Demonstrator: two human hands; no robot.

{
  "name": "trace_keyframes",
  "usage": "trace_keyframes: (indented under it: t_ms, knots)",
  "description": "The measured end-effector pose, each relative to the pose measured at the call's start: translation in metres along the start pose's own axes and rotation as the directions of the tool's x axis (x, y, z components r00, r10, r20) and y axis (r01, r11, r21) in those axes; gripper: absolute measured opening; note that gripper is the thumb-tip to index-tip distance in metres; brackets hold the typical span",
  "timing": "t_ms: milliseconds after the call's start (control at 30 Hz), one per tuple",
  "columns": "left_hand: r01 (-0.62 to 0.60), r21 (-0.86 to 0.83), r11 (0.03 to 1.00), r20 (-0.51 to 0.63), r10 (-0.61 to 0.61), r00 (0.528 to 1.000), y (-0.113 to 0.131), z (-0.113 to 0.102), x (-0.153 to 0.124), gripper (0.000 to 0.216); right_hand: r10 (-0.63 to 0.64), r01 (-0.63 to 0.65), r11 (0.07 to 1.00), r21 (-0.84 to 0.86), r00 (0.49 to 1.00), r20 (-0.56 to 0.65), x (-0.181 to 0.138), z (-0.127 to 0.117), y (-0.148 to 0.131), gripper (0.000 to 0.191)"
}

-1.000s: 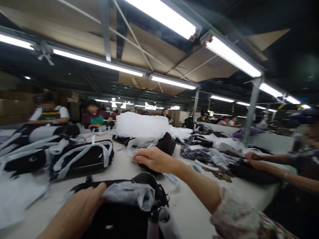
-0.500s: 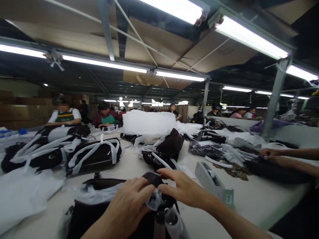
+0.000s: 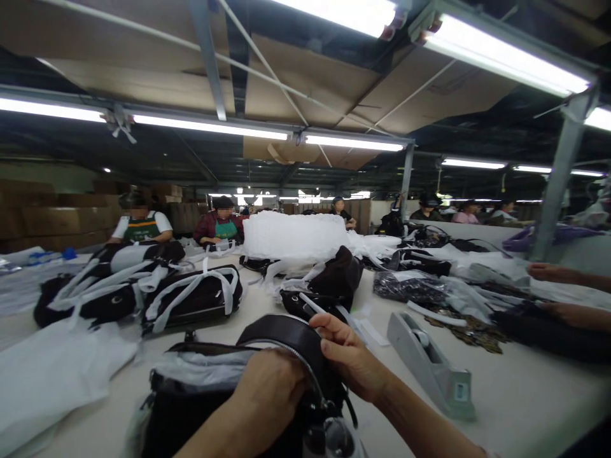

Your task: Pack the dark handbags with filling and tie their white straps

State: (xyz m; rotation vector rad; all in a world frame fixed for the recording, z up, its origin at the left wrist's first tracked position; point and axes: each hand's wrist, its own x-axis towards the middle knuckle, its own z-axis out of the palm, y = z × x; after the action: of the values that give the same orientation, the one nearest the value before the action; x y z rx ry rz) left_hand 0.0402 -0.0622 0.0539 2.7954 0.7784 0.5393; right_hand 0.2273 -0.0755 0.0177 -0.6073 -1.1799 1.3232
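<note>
A black bag (image 3: 191, 407) stands right in front of me, its top open and clear plastic (image 3: 200, 369) showing inside. My right hand (image 3: 346, 356) pinches the edge of a curved black flap (image 3: 281, 327) with a silver zipper along its rim, holding it raised. Under that flap is my left hand (image 3: 270, 394), closed, with curled fingers partly hidden; what they hold, if anything, does not show. Below the flap, wrapped metal fittings (image 3: 334, 436) hang on the bag's side.
A grey tape dispenser (image 3: 432, 366) stands to the right. Black bags with white-wrapped straps (image 3: 193, 296) lie at the left, near a white sheet (image 3: 57, 369). Beyond are a white stack (image 3: 296, 235) and several people. Another person's hands (image 3: 558, 277) work at the far right.
The zippered flap has come up and now arches over my left hand. My left hand has moved in under it, while my right hand has shifted slightly right. The view has turned somewhat left.
</note>
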Motion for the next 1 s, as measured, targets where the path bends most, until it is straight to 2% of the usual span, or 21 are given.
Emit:
trace_keyframes:
  t_ms: [133, 233, 333, 467, 533, 633, 700, 767, 867, 900, 1000]
  knots:
    - [-0.073, 0.018, 0.997, 0.043, 0.072, 0.996, 0.01, -0.003, 0.01, 0.031, -0.034, 0.033, 0.97, -0.239, 0.999, -0.002, 0.001, 0.006, -0.012, 0.04]
    - [-0.056, 0.031, 0.998, 0.074, 0.054, 0.996, 0.005, -0.023, -0.006, 0.016, -0.03, 0.028, 0.95, -0.31, 1.0, 0.0, -0.001, 0.007, -0.019, 0.042]
    - [0.034, 0.103, 0.994, 0.064, -0.04, 0.997, -0.017, -0.051, -0.038, 0.016, -0.011, 0.011, 0.943, -0.333, 1.0, 0.002, -0.006, 0.006, -0.022, 0.043]
    - [0.089, 0.186, 0.978, 0.056, -0.101, 0.993, -0.049, -0.074, -0.074, 0.037, -0.006, -0.002, 0.95, -0.311, 1.0, -0.026, -0.007, 0.004, -0.017, 0.041]
    - [0.096, 0.149, 0.984, 0.116, -0.114, 0.987, -0.055, -0.074, -0.079, 0.04, -0.014, 0.008, 0.964, -0.265, 1.0, -0.02, -0.006, 0.004, -0.013, 0.04]
    - [0.046, 0.014, 0.999, 0.207, -0.048, 0.977, -0.055, -0.069, -0.072, 0.037, 0.0, 0.005, 0.977, -0.215, 1.0, 0.021, -0.004, 0.005, -0.008, 0.038]
    - [0.021, -0.035, 0.999, 0.227, -0.013, 0.974, -0.057, -0.072, -0.067, 0.035, 0.004, 0.005, 0.979, -0.205, 0.999, 0.043, -0.006, 0.004, -0.007, 0.037]
    - [0.074, -0.011, 0.997, 0.216, -0.07, 0.974, -0.065, -0.083, -0.07, 0.038, -0.007, 0.013, 0.975, -0.221, 1.0, 0.029, -0.009, 0.001, -0.006, 0.036]
    - [0.245, 0.055, 0.968, 0.194, -0.251, 0.948, -0.084, -0.109, -0.088, 0.065, -0.008, 0.0, 0.964, -0.265, 0.999, -0.032, -0.016, -0.007, -0.005, 0.035]
    - [0.281, 0.073, 0.957, 0.183, -0.29, 0.939, -0.089, -0.116, -0.095, 0.067, -0.005, -0.01, 0.961, -0.275, 0.999, -0.053, -0.018, -0.01, -0.005, 0.034]
    - [0.249, 0.173, 0.953, 0.181, -0.279, 0.943, -0.094, -0.127, -0.104, 0.043, 0.025, -0.045, 0.946, -0.322, 0.997, -0.067, -0.02, -0.016, -0.003, 0.037]
